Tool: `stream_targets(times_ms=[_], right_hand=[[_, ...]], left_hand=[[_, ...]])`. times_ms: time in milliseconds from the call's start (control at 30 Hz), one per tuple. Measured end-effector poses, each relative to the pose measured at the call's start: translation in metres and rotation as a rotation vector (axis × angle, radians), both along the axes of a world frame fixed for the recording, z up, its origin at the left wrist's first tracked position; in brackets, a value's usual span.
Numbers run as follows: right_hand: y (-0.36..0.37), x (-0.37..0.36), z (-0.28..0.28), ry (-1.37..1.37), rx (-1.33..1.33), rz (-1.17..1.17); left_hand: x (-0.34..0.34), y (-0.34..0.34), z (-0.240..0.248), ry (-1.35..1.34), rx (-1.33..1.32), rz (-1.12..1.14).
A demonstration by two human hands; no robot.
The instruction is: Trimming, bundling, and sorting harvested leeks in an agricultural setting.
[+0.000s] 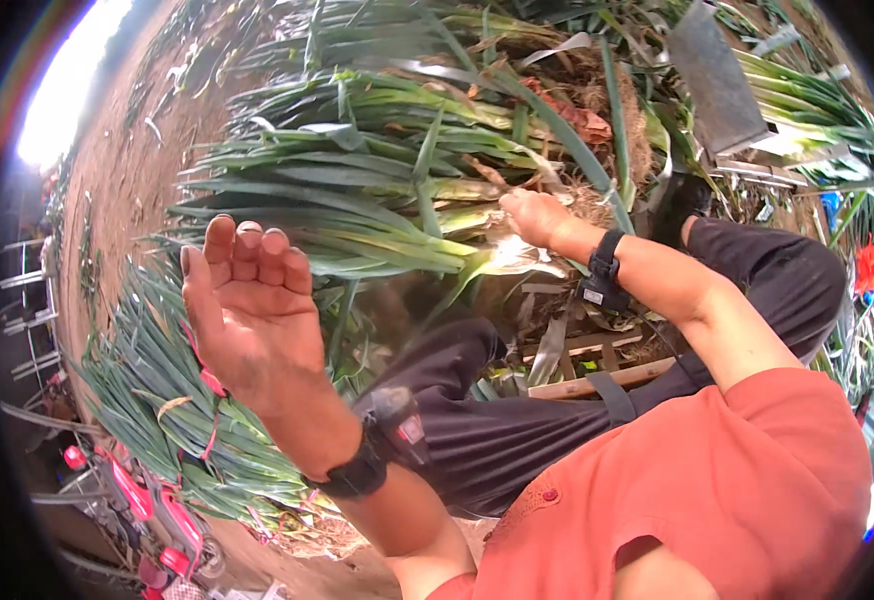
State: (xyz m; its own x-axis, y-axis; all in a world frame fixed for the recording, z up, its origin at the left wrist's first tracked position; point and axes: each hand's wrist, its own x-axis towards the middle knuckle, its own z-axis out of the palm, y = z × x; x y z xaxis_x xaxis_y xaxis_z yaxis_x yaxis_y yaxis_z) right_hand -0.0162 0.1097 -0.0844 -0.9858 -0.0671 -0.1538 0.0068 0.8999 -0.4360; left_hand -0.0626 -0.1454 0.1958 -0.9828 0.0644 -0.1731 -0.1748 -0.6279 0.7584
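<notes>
My left hand point(257, 310) is raised palm up at the left, its fingers bent and nothing in it. Below and beyond it spread long leaves. A thick pile of large green onions point(357, 190) lies in front of me, leaves toward the left and pale stems toward the right. At those stem ends my right hand point(539, 218) is closed, beside dry brown leaf bits. Its fingertips are partly hidden, so what it grips does not show. One pale, cleaned-looking stem point(517, 256) lies just below this hand.
Tied bundles of green onions point(182, 400) with pink ribbons lie at the left. A grey metal plate point(717, 75) stands at the upper right, near more onions point(807, 100). Wooden slats point(602, 380) lie between my legs. A pink-red vehicle point(152, 500) is at the lower left.
</notes>
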Motion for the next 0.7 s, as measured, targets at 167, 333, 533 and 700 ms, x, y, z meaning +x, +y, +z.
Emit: stream_targets(times_ms=[167,333,533,700], right_hand=[[-0.063,0.014,-0.034,-0.083,0.030,0.128],[-0.086,0.023,-0.064,-0.120,-0.012,-0.021],[-0.077,0.012,-0.022,-0.318,-0.318,0.068],[-0.049,-0.006,0.089,0.266,-0.220,0.007]], left_hand=[[0.002,-0.016,-0.004,-0.001,0.062,-0.024],[0.002,-0.027,-0.007,0.029,0.108,-0.115],[0.001,-0.034,-0.018,-0.003,0.086,-0.073],[0.003,-0.018,-0.027,-0.126,-0.231,0.099]])
